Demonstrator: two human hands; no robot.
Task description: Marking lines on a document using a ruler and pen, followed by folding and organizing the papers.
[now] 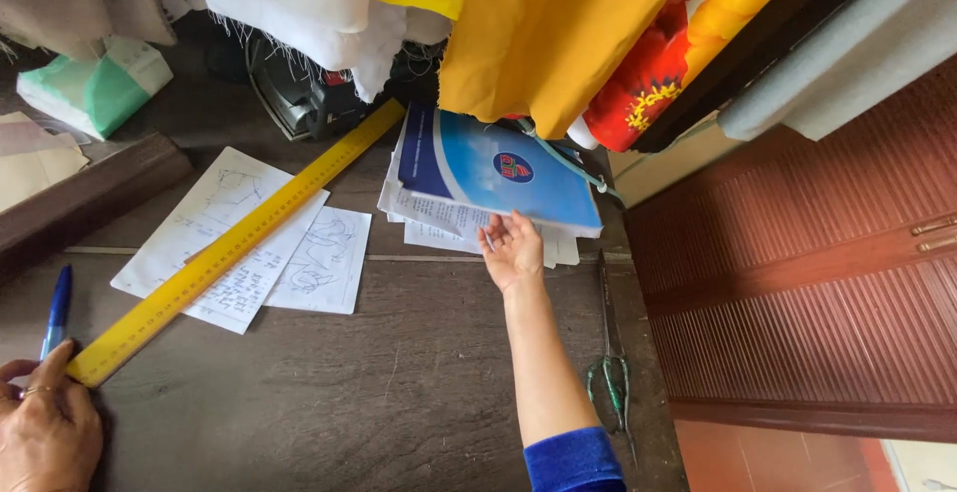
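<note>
Right hand [511, 250] is stretched out at the near edge of the blue booklet [495, 166], and the fingers [520, 225] are curled up under that edge, loosely together, thumb on the left side. The booklet's lower rim sits right on the fingertips, tilted up off the stack of loose papers [431, 221] below it; whether the fingers truly pinch the cover or only prop it, I cannot tell. A blue sleeve [573, 460] covers the arm well back from the booklet.

Over to the far left of the booklet, the left hand [45, 422] rests at the low end of the long yellow ruler [239, 238], fingertips pressed down on its corner, a ring showing on one finger. The blue pen [57, 310] pokes up between those fingers, held against the hand.

The ruler runs diagonally from that hand up towards the booklet's left corner, crossing two white sheets with pencil sketches [244, 243]. Just right of the booklet and nearer the camera, green-handled scissors [610, 357] lie along the edge of the dark wooden table [399, 392]. Above the booklet hang an orange cloth [553, 33] and a red flowered cloth [688, 43]. Far left of the booklet, a pale green packet [98, 85] and a dark wooden bar [85, 201].
</note>
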